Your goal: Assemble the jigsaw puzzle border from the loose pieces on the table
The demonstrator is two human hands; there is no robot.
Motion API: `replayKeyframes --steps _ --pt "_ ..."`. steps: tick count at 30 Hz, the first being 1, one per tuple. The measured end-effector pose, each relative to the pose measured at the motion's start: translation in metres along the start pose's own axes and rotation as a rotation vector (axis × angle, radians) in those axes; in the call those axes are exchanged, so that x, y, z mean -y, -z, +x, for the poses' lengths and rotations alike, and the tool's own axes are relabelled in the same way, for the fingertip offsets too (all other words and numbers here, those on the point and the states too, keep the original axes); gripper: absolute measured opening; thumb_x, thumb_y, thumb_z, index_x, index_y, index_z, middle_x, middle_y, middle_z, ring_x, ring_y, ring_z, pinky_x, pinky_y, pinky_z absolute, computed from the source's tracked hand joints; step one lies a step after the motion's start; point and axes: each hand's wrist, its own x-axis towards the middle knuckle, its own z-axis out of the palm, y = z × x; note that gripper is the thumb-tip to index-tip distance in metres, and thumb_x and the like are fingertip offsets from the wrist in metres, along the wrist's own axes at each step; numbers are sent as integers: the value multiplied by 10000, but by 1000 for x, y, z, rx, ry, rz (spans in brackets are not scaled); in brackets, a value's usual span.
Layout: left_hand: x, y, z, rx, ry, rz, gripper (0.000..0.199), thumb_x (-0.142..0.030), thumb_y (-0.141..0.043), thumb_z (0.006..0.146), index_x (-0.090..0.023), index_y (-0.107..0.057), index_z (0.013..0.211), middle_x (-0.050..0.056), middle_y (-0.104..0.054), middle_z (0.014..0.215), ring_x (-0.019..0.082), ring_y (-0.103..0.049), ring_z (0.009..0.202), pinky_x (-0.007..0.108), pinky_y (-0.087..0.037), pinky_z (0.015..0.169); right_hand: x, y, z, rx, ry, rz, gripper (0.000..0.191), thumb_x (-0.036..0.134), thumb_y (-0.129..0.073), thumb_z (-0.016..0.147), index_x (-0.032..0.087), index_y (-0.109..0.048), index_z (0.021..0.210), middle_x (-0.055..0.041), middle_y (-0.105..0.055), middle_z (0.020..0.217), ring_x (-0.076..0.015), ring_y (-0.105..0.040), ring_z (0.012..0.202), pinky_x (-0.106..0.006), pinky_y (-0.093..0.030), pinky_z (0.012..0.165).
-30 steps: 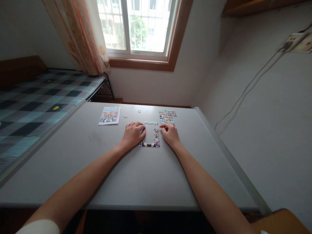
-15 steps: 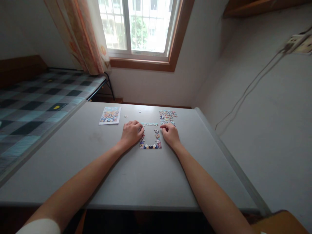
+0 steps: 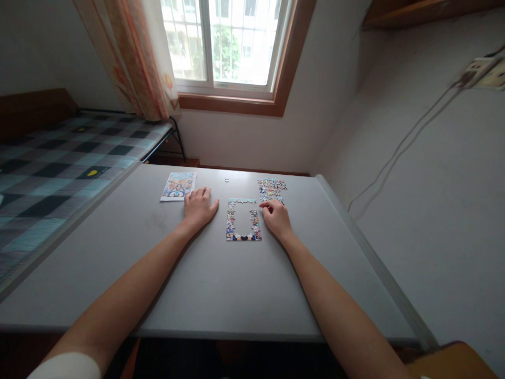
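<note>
A jigsaw puzzle border [image 3: 230, 221] lies on the grey table, its middle bare, with a small gap at the upper right side. My left hand [image 3: 199, 208] rests palm down to its left, thumb held apart and fingers stretched toward the lower right corner of a printed picture sheet [image 3: 177, 185]. Whether a piece lies beneath those fingers is hidden. My right hand [image 3: 276, 217] is beside the border's upper right, fingers curled and thumb close to the forefinger. Anything pinched there is too small to make out. Just beyond it spreads a pile of loose puzzle pieces [image 3: 272, 187].
One stray puzzle piece [image 3: 226, 180] lies near the far edge of the table [image 3: 236, 295]. A bed with a checked cover [image 3: 79, 152] stands at the left. On the right is a wall with a cable [image 3: 410, 129]; a window [image 3: 244, 47] is ahead.
My left hand has moved left from the border's left side toward the picture sheet, uncovering that side. Loose pieces there are now out of sight. My right hand stays put.
</note>
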Motion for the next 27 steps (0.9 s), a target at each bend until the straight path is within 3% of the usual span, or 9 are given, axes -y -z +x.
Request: replayKeyframes --steps 12,21,27 --pt "-5 3 -3 -11 -29 18 377 -414 -437 871 -228 -606 1152 101 -568 1265 340 -368 1233 521 -250 1018 1 1 0 11 -19 -2 231 183 -474 767 209 -699 815 -38 -648 860 -180 -561 820 -318 -432 826" --pt "-9 6 -5 2 -105 -82 276 -326 -455 866 -235 -663 1024 57 -622 1200 288 -454 1148 495 -292 987 2 1 0 5 -11 1 231 183 -474 768 212 -700 810 -34 -646 849 -178 -568 809 -313 -437 816" --pt "-10 8 -4 -58 -14 -115 315 -317 -462 859 -248 -657 1096 76 -609 1146 277 -496 1073 455 -324 971 1 0 0 2 -5 3 229 185 -475 770 215 -698 811 -34 -653 861 -177 -569 812 -318 -438 825"
